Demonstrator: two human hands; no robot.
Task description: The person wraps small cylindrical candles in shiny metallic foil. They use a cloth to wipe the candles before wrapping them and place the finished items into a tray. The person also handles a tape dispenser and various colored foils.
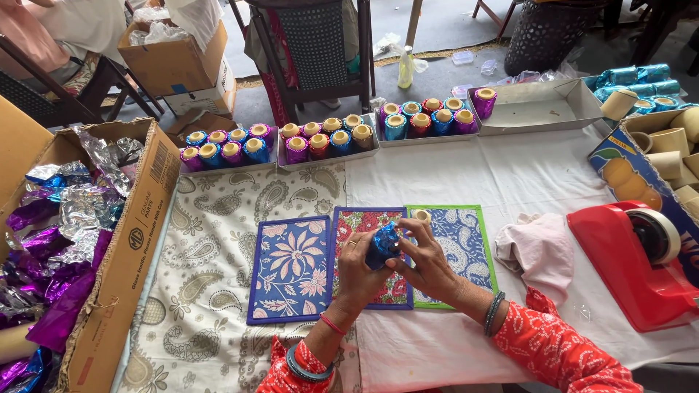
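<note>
My left hand and my right hand both grip a small cylinder wrapped in shiny blue foil, held over three patterned mats. The blue floral mat lies left, the red floral mat sits under my hands, and the green-edged mat is on the right. A bare cardboard tube end shows just above my right fingers. Shallow white trays hold rows of foil-wrapped cylinders in purple, blue and red along the far side.
An open cardboard box of crumpled purple, silver and blue foil stands at left. A red tape dispenser and a pink cloth lie at right. A box of bare tubes sits far right. A chair stands beyond the table.
</note>
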